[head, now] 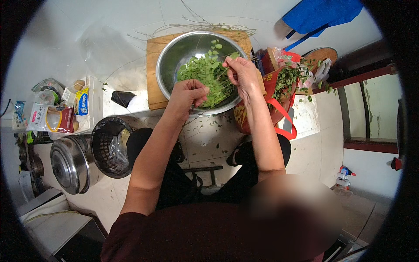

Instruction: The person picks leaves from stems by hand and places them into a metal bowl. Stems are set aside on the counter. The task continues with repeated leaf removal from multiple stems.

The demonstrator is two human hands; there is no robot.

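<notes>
A wide stainless steel basin (170,52) holds a heap of loose green leaves (199,68). Over its right side, my right hand (241,70) pinches a thin leafy twig (233,55) between thumb and fingers. My left hand (191,93) is over the near left rim, thumb and fingertips drawn together above the leaves. Whether a stem lies between those fingertips is too fine to see. Under the basin is a wooden board (155,72). Just right of it, a red bag (271,83) is stuffed with leafy branches (286,80).
Stripped thin twigs (203,24) lie behind the basin. A black waste basket (101,150) and lidded steel pot (68,165) stand at left, below packaged food (52,118). Fallen leaves dot the tiled floor (203,140) between my feet. Blue cloth (317,16) hangs upper right.
</notes>
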